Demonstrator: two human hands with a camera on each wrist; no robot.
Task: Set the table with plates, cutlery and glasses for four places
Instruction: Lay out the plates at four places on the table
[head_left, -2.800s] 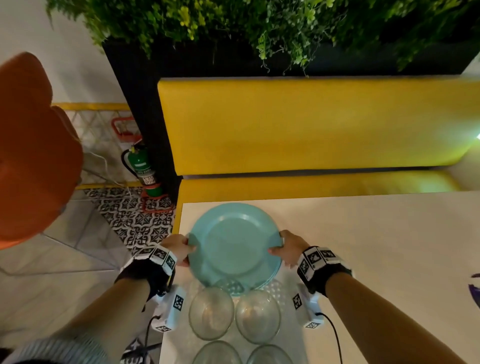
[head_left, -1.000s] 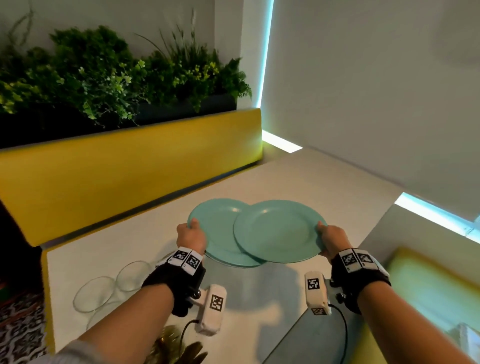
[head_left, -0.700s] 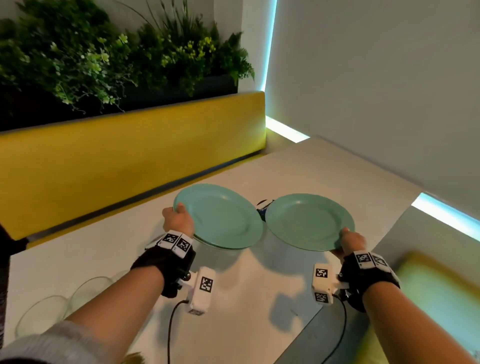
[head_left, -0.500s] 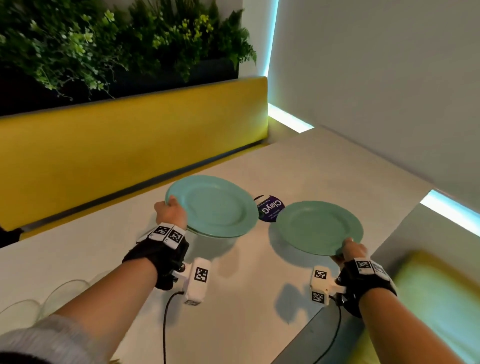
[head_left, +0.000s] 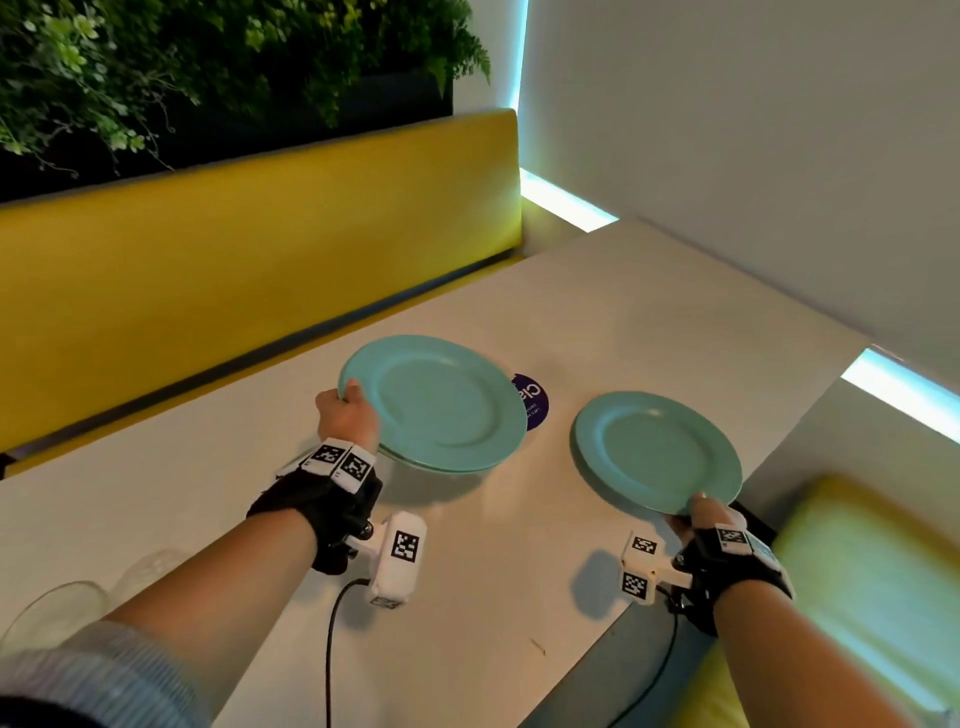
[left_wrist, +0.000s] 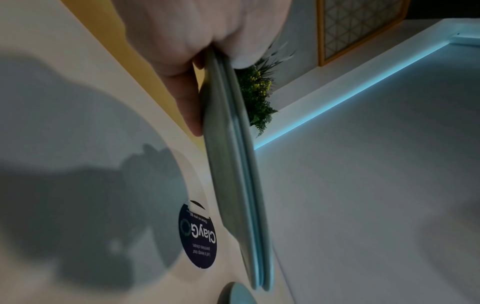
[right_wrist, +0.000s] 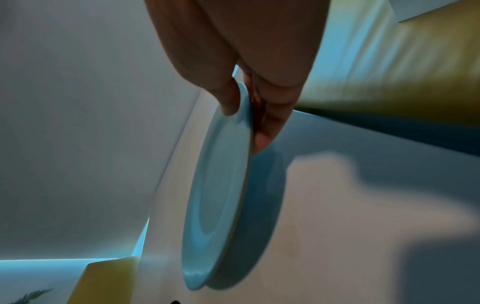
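My left hand (head_left: 345, 415) grips a small stack of teal plates (head_left: 436, 402) by its near-left rim and holds it above the white table (head_left: 467, 597). The left wrist view shows the stacked plates (left_wrist: 233, 185) edge-on, thumb on top and fingers (left_wrist: 188, 98) beneath. My right hand (head_left: 701, 514) pinches a single teal plate (head_left: 657, 449) by its near rim, low over the table near its right edge. In the right wrist view that plate (right_wrist: 221, 205) hangs just over its shadow, thumb above and fingers (right_wrist: 270, 123) below.
A round purple sticker (head_left: 532, 400) lies on the table between the plates. Clear glasses (head_left: 57, 613) stand at the near left. A yellow bench back (head_left: 234, 260) runs along the far side, another yellow seat (head_left: 857, 571) sits right, and a grey wall (head_left: 753, 156) closes the far end.
The single plate has come off the stack in my right hand and moved right and down toward the table's right edge. The left hand has kept the remaining stack, drifting slightly left.
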